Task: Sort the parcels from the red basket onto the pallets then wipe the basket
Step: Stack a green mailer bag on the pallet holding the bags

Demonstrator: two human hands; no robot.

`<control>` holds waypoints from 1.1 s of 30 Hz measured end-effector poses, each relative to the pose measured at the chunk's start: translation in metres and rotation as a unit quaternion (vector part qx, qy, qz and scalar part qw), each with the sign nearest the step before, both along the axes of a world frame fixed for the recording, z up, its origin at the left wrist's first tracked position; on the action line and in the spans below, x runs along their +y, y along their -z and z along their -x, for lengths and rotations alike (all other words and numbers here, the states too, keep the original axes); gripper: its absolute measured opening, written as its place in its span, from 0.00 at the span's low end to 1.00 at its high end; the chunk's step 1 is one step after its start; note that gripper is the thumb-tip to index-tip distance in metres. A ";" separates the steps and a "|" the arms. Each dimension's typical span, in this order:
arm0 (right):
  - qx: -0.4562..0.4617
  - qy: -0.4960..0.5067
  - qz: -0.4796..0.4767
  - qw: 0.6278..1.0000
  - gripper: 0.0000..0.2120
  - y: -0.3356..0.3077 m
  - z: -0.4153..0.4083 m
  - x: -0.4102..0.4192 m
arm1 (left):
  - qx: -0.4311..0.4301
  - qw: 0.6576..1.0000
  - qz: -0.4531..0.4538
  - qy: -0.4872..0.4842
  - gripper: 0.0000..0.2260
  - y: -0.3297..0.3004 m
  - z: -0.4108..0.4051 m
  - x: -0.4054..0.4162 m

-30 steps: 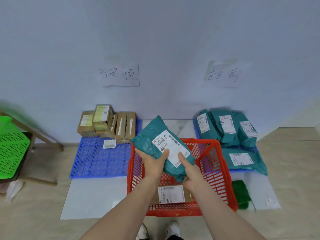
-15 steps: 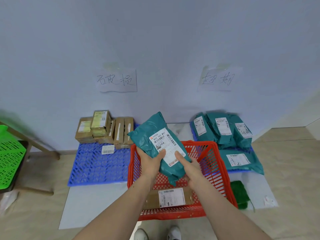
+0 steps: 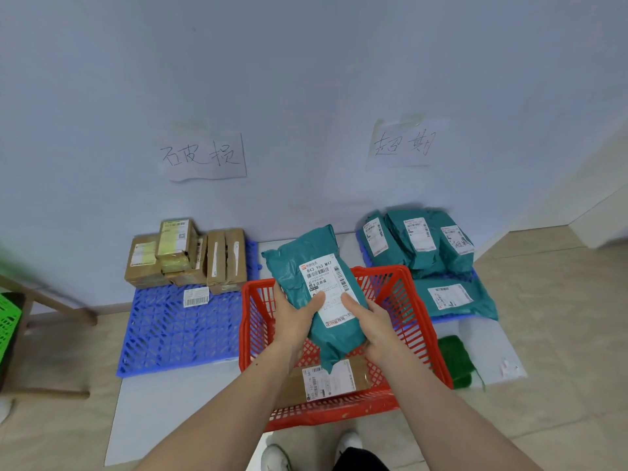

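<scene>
I hold a teal plastic mailer bag (image 3: 302, 263) with a white label above the red basket (image 3: 426, 334), label side up. My left hand (image 3: 294, 317) grips its left edge and my right hand (image 3: 368, 321) grips its lower right. A brown cardboard parcel (image 3: 360, 373) with a label lies on the basket floor. The left blue pallet (image 3: 176, 331) carries several brown boxes (image 3: 183, 256) at its back. The right blue pallet (image 3: 448, 317) is mostly covered by several teal bags (image 3: 418, 239).
Two handwritten paper signs hang on the wall, one (image 3: 204, 158) above the left pallet and one (image 3: 402, 144) above the right. A green cloth (image 3: 453, 360) lies right of the basket. A green crate (image 3: 8, 321) on a wooden stand sits at far left.
The teal bag has turned more upright in both hands and shifted slightly right over the basket. My view tilted, so the wall signs sit higher.
</scene>
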State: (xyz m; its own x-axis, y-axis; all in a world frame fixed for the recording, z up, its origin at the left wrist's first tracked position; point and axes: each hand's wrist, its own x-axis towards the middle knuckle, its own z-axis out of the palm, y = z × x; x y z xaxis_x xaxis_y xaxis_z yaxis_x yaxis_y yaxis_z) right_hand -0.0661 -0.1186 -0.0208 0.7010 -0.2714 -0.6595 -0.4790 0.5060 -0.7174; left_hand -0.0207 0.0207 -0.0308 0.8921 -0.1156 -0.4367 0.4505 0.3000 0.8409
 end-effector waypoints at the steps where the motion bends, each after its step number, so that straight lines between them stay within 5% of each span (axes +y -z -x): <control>1: 0.002 0.006 -0.001 1.000 0.15 0.000 0.002 -0.004 | 0.002 1.000 -0.002 0.004 0.31 0.001 0.000 -0.005; 10: 0.008 0.037 0.024 0.999 0.17 0.003 -0.003 -0.093 | -0.003 0.999 -0.018 0.030 0.30 0.000 -0.009 -0.097; 26: 0.050 -0.049 0.046 0.997 0.19 0.039 -0.059 -0.382 | 0.053 0.993 -0.098 0.027 0.23 0.016 -0.057 -0.379; 33: 0.055 -0.008 0.060 0.997 0.19 0.089 -0.094 -0.456 | 0.059 0.974 -0.190 0.105 0.30 0.066 -0.102 -0.454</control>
State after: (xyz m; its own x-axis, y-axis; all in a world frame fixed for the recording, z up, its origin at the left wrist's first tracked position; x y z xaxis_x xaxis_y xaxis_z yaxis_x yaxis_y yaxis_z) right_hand 0.0274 -0.5744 -0.1101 0.6307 -0.3419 -0.6966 -0.5664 0.4107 -0.7145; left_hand 0.0815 -0.4334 -0.0972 0.8070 -0.0990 -0.5822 0.5693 -0.1321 0.8115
